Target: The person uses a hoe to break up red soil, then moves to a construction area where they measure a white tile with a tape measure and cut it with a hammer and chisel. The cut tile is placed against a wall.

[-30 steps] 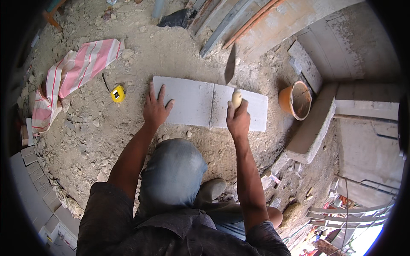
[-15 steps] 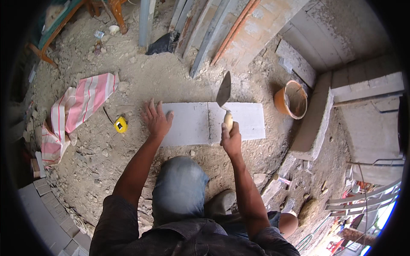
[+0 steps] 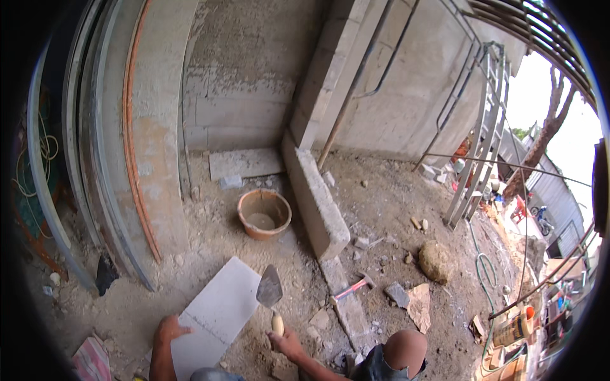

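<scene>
Left hand (image 3: 170, 330) lies flat and open on the near pale block (image 3: 219, 311); right hand (image 3: 286, 343) has its grip shut on the trowel (image 3: 270, 295). Looks like trimming; next, a square blow.

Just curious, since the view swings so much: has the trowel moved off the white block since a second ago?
Yes. The trowel in the right hand now sits past the white block's right edge, toward the orange bucket.

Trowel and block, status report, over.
Right hand grips trowel, blade up. Left hand flat on grey block. Orange bucket beyond, apart from the block.
</scene>
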### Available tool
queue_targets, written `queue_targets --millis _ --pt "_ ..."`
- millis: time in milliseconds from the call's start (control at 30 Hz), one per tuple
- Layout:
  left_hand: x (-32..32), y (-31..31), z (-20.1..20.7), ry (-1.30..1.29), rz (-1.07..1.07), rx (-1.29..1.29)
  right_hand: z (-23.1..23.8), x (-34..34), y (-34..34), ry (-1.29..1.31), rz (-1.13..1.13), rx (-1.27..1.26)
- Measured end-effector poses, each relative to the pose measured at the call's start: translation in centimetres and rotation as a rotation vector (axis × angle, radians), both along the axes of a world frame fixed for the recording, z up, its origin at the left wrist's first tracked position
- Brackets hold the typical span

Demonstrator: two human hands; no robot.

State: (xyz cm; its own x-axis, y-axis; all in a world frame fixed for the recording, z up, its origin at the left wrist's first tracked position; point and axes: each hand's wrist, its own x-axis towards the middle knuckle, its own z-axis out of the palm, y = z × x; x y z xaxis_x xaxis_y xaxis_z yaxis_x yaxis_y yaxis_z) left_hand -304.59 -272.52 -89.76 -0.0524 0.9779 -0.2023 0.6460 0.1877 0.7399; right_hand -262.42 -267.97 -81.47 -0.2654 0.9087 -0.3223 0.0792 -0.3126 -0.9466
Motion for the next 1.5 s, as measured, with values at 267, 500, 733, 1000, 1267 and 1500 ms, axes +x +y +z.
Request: queue_targets --millis 267,500,733,1000,1267,1500 --pt "12.8 -12.5 13.8 0.176 0.002 0.045 0.2 -9.8 4.1 -0.180 0.280 0.719" --pt "14.6 -13.3 16.8 -0.461 0.072 -0.045 12.3 -6.3 4.1 0.360 0.450 0.471" --pt "8.3 -15.9 10.1 0.242 0.207 -0.289 15.6 -2.7 2.1 -0.127 0.430 0.043" --pt "9.4 -11.8 18.7 0.483 0.089 -0.057 18.3 -1.1 1.6 0.072 0.452 0.110" --pt "10.7 -16.9 10.4 0.507 0.182 0.143 11.5 -0.3 -5.8 -0.395 0.632 0.090" --pt "10.7 -19.6 10.2 0.556 0.289 -0.002 19.0 -5.1 -10.3 0.163 0.386 0.915"
